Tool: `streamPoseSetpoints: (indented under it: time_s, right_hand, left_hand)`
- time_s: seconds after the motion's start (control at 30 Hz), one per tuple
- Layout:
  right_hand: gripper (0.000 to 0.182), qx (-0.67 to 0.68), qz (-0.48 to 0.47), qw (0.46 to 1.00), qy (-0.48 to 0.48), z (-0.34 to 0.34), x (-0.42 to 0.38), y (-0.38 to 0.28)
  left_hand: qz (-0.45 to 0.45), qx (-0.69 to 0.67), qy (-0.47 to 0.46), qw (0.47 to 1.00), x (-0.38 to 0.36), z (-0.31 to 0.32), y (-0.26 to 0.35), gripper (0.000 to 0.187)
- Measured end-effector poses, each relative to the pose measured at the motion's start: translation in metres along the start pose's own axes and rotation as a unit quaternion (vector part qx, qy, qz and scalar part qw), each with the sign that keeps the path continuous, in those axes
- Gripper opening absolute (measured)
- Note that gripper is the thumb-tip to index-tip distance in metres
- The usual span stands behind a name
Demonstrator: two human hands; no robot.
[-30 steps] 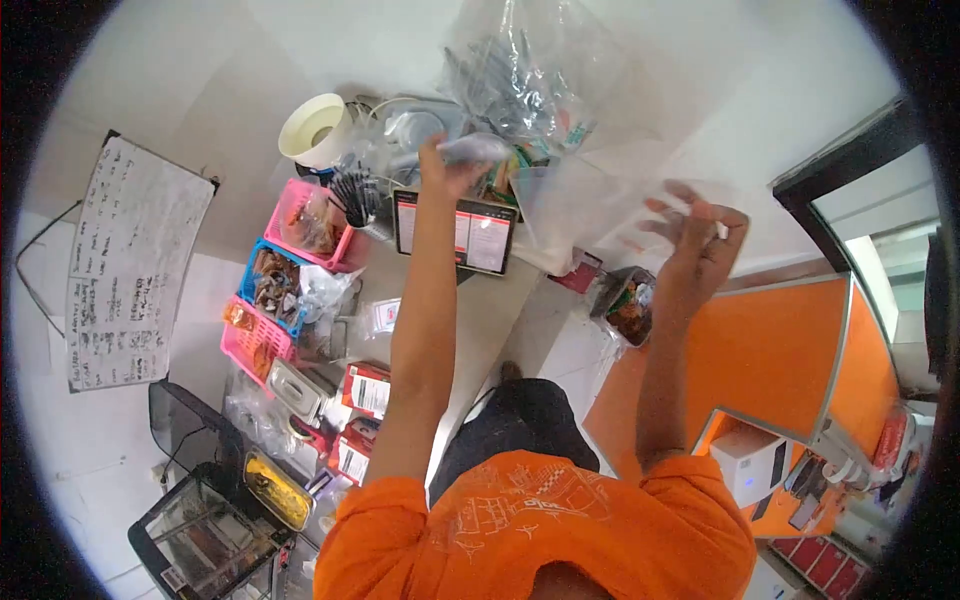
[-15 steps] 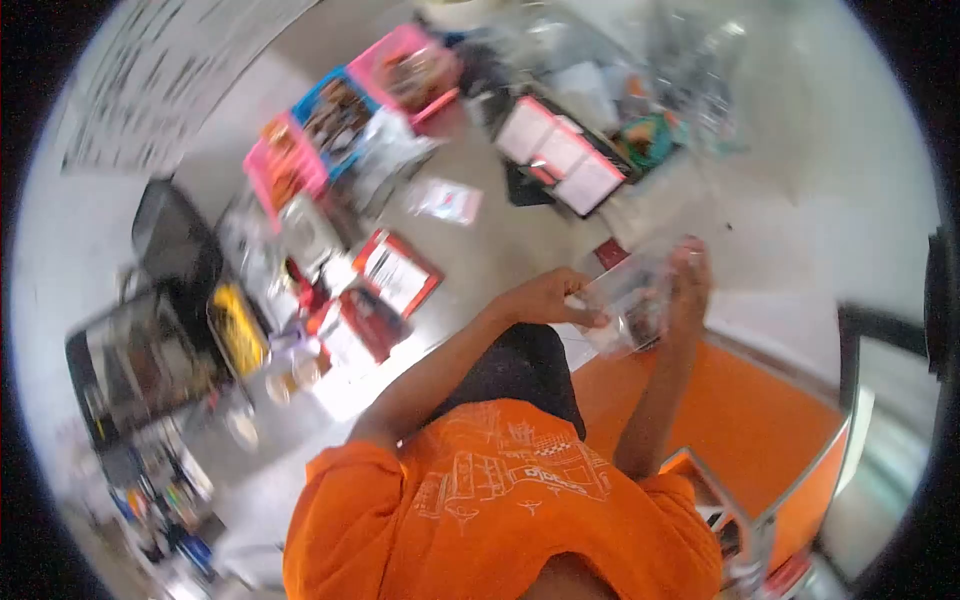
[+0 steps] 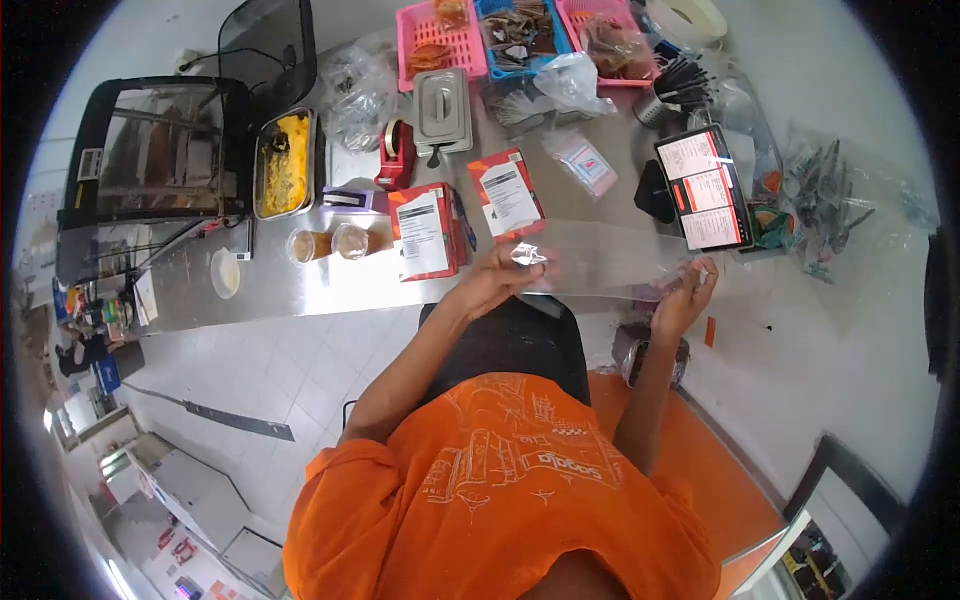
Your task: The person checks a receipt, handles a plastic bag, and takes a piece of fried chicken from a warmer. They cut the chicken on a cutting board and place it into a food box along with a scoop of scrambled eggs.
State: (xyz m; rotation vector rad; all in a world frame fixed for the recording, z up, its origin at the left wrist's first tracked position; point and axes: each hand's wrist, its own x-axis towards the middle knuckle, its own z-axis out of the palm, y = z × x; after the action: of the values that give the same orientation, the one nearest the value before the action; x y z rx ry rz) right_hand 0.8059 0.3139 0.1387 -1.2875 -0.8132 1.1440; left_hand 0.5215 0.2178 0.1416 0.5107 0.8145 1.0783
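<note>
Across the metal desk (image 3: 190, 300), pink baskets (image 3: 468, 32), a blue basket (image 3: 500, 72), red-and-white boxes (image 3: 425, 235), a tablet (image 3: 712, 190) and a tray (image 3: 260, 180) of yellow food are spread. Over the front edge, clear plastic (image 3: 620, 250) is held out, its ends pinched by the left grip (image 3: 532, 264) and the right grip (image 3: 702, 270). Below, the tiled floor (image 3: 250, 370) is seen leftward, an orange surface (image 3: 720, 500) rightward.
</note>
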Motion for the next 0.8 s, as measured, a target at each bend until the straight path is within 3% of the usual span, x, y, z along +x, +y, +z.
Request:
streamPoseSetpoints:
  time_s: [0.07,0.13,0.17,0.2,0.27,0.3,0.37,0.43,0.47,0.53,0.6,0.63,0.7,0.73,0.8]
  right_hand:
    - [0.024,-0.023,-0.041,0.999,0.012,0.004,-0.006,0.005]
    - [0.026,-0.031,-0.017,0.999,0.004,0.018,-0.022,-0.003]
    - [0.022,-0.054,-0.027,0.998,0.024,0.027,-0.031,-0.009]
    - [0.022,-0.054,-0.035,0.997,0.047,0.029,-0.040,-0.009]
    - [0.024,-0.035,-0.054,0.997,0.049,0.027,-0.059,-0.010]
    - [0.030,-0.053,-0.070,0.994,0.060,0.016,-0.065,0.002]
    - [0.031,-0.034,-0.051,0.991,0.115,0.011,-0.095,0.002]
    - [0.029,-0.017,-0.139,0.982,0.130,0.001,-0.120,0.016]
    - [0.028,-0.180,-0.196,0.942,0.203,-0.014,-0.131,0.042]
    - [0.022,-0.026,-0.187,0.949,0.251,-0.006,-0.181,0.028]
    - [0.021,-0.053,-0.114,0.951,0.281,-0.003,-0.256,0.000]
    - [0.021,-0.055,-0.125,0.932,0.335,-0.007,-0.292,0.004]
    - [0.020,-0.032,-0.139,0.923,0.358,-0.008,-0.343,0.026]
    - [0.020,-0.033,-0.144,0.913,0.380,-0.014,-0.366,0.035]
    - [0.020,-0.103,-0.164,0.863,0.467,-0.026,-0.417,0.052]
  left_hand:
    - [0.014,0.017,-0.056,0.998,-0.003,-0.031,-0.027,0.048]
    - [0.034,-0.243,0.065,0.967,-0.013,-0.011,-0.001,0.063]
    - [0.016,-0.298,-0.045,0.954,-0.018,-0.013,0.009,0.084]
    - [-0.001,-0.293,-0.062,0.954,-0.022,-0.017,0.011,0.084]
    - [0.018,-0.366,-0.133,0.921,-0.032,-0.023,0.011,0.101]
    - [0.007,-0.332,-0.096,0.938,-0.040,-0.026,0.015,0.111]
    - [-0.019,-0.328,-0.168,0.929,-0.052,-0.035,0.016,0.113]
    - [-0.038,-0.331,-0.265,0.905,-0.055,-0.052,0.005,0.120]
    - [-0.061,-0.328,-0.310,0.890,-0.056,-0.063,-0.005,0.123]
    - [-0.017,-0.205,-0.314,0.927,-0.082,-0.052,-0.007,0.110]
    - [-0.217,-0.212,-0.265,0.915,-0.080,-0.119,-0.030,0.076]
    - [-0.260,-0.199,-0.298,0.897,-0.083,-0.122,-0.033,0.076]
    - [-0.278,0.019,-0.268,0.922,-0.093,-0.126,-0.043,0.033]
    - [-0.292,0.026,-0.285,0.913,-0.098,-0.119,-0.049,0.033]
    - [-0.362,0.122,-0.206,0.901,-0.114,-0.101,-0.057,0.013]
